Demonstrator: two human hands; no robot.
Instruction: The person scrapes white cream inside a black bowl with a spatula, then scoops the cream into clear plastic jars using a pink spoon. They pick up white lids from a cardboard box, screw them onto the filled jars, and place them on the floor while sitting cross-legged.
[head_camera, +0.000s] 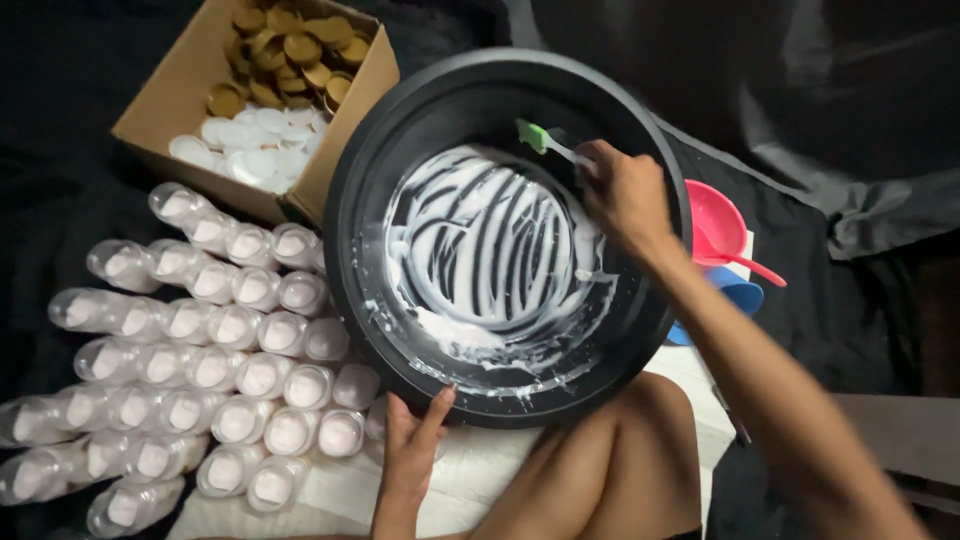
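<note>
On black cloth, right hand (625, 195) grip closed on green spatula (545, 142), left hand (412, 440) open, steadying black basin (350, 190).

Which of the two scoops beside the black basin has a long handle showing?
The pink scoop, resting above the blue one; its handle points right.

black basin (350, 200): you have one, smeared inside with white cream.
green spatula (540, 138): one.
hands: two of yours, the right hand (625, 195) and the left hand (412, 440).
cardboard box (175, 90): one.
gold caps (285, 50): you see a heap, too many to count.
white discs (250, 150): another heap, uncounted.
filled clear bottles (200, 370): several dozen in rows; the exact number can't be told.
pink scoop (720, 230): one.
blue cup (738, 293): one.
</note>
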